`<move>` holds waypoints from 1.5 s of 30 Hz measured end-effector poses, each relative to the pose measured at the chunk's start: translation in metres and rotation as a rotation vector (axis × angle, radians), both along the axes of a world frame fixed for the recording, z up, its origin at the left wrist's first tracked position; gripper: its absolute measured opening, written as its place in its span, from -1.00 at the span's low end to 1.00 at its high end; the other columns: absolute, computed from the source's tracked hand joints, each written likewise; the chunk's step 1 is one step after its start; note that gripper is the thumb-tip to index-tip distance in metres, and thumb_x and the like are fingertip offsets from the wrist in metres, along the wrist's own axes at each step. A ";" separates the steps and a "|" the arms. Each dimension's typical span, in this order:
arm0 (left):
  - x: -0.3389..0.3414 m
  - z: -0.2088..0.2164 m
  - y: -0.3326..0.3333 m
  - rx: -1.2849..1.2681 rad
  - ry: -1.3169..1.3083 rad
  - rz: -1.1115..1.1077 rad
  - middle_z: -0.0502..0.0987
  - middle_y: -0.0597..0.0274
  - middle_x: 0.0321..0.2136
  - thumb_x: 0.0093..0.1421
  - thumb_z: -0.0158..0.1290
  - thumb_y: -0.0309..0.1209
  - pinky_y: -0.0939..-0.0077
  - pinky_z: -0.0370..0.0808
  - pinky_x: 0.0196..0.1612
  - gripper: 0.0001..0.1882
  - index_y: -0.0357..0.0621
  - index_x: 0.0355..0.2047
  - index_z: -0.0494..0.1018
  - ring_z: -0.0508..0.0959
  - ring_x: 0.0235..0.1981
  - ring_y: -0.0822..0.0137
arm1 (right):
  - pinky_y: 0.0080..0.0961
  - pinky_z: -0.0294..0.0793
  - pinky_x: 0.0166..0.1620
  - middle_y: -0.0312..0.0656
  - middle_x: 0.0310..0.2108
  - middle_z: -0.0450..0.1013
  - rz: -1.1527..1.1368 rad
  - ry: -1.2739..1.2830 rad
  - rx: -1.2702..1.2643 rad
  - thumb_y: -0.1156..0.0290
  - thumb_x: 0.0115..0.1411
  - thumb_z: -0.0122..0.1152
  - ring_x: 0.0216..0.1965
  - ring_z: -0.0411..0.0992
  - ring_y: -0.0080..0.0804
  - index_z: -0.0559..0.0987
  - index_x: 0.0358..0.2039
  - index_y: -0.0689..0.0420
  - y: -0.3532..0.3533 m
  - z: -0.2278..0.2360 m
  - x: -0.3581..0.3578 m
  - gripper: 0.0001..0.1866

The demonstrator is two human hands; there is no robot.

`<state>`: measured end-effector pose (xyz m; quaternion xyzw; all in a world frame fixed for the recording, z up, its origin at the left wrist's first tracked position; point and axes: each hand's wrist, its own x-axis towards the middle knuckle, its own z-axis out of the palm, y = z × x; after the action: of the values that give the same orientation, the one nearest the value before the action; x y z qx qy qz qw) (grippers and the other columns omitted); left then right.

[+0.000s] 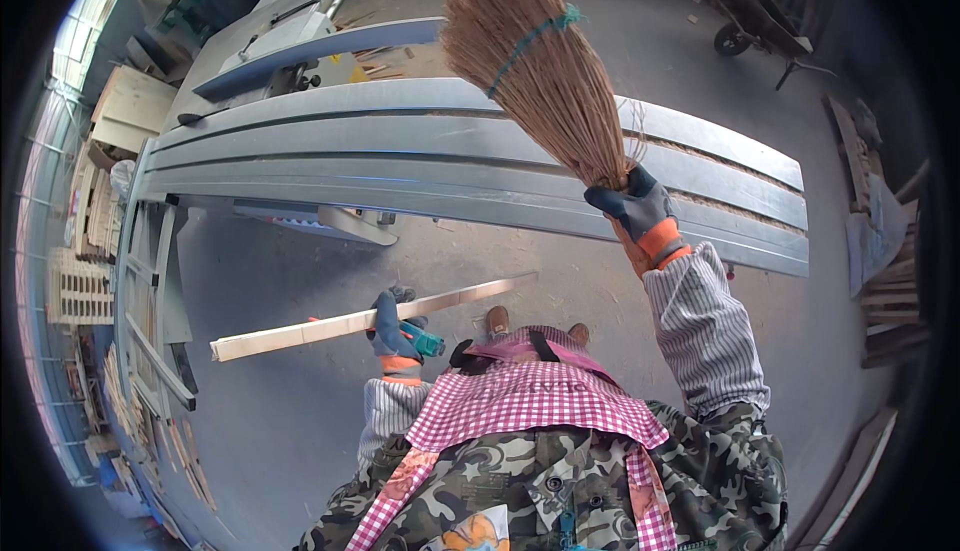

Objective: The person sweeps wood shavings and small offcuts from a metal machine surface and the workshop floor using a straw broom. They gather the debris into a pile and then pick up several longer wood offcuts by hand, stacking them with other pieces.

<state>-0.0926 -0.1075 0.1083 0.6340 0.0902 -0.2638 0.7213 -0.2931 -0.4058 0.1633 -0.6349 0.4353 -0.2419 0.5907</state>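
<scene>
My right hand [642,216], in a dark grey and orange work glove, is closed round the narrow end of a straw hand broom [540,61]. A green cord binds the broom, and its bristles fan out up and away over the metal machine table [350,139]. Lower on the left, my gloved left hand [388,319] is wrapped round a long, pale wooden strip [290,335]. That strip lies roughly level, a little higher at its right end. A small teal-green object [424,339] sits against the same hand; its kind is unclear.
Sawdust lines the grooves of the machine table. A metal frame [150,271] stands at its left end. Behind are a blue-grey machine rail [320,56] and a wheelbarrow [755,16]. Stacked wood [80,286] fills the left side; more boards lie at right.
</scene>
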 end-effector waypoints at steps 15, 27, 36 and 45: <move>0.037 0.017 0.105 -0.217 -0.013 0.387 0.44 0.17 -0.53 0.06 -0.01 -0.08 0.57 0.27 -0.71 -0.64 -0.12 -0.35 0.36 0.33 -0.75 0.39 | -0.21 0.00 0.16 -0.16 0.18 -0.03 0.771 1.052 -0.514 -0.11 -0.14 0.17 0.21 -0.08 -0.19 0.01 0.16 -0.34 0.050 -0.056 0.231 -0.15; 0.160 0.044 0.013 -0.604 0.441 -0.125 0.37 0.21 -0.69 0.08 -0.03 -0.07 0.52 0.35 -0.67 -0.58 -0.21 -0.30 0.40 0.34 -0.75 0.39 | -0.38 0.28 0.00 -0.10 -0.07 0.32 -0.211 0.016 -0.750 0.33 -0.01 0.13 -0.05 0.29 -0.18 0.43 -0.09 0.00 0.023 0.013 0.035 -0.60; 0.021 0.062 -0.178 -0.480 0.389 -0.603 0.45 0.20 -0.50 0.10 -0.03 -0.17 0.68 0.33 -0.64 -0.63 -0.22 -0.22 0.37 0.32 -0.74 0.48 | -0.46 0.29 0.02 -0.08 -0.06 0.31 -0.652 -0.415 0.024 0.22 -0.11 0.30 -0.02 0.27 -0.28 0.25 0.04 0.18 0.096 -0.006 -0.063 -0.29; -0.067 0.041 -0.214 -0.475 0.456 -1.232 0.51 0.18 -0.32 0.11 -0.04 -0.18 0.73 0.33 -0.63 -0.60 -0.20 -0.14 0.37 0.43 -0.61 0.55 | -0.50 0.30 -0.16 -0.24 -0.21 0.43 -0.715 -0.882 0.303 -0.13 -0.06 0.10 -0.20 0.36 -0.43 0.43 -0.08 0.00 0.127 -0.006 -0.084 -0.39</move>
<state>-0.1596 -0.3213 0.1497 0.3235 -0.1969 -0.7640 0.5224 -0.3767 -0.2792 0.1577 -0.1967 0.3653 -0.6023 0.6819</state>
